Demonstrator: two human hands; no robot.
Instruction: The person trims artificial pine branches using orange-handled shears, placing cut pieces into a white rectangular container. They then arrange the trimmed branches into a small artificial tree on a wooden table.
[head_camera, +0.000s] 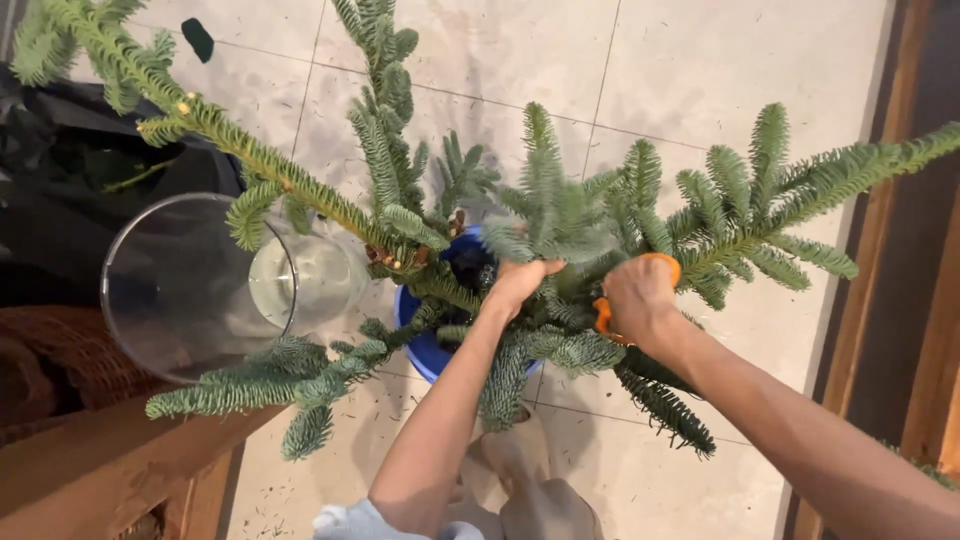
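Several green fir branches (560, 215) stand in a blue bucket (425, 345) on the tiled floor. My left hand (518, 283) reaches into the middle of the bunch and grips a branch stem there. Just to its right, my right hand (640, 300) is closed on orange-handled shears (603, 315), whose blades are hidden among the needles. Branches fan out to the upper left, top and right.
A tall clear glass vase (190, 285) stands on a wooden surface (100, 465) at the left, beside a black bag (60, 170) and a brown wicker basket (45, 365). Wooden trim (880, 260) runs down the right edge. Needle bits lie scattered on the tiles.
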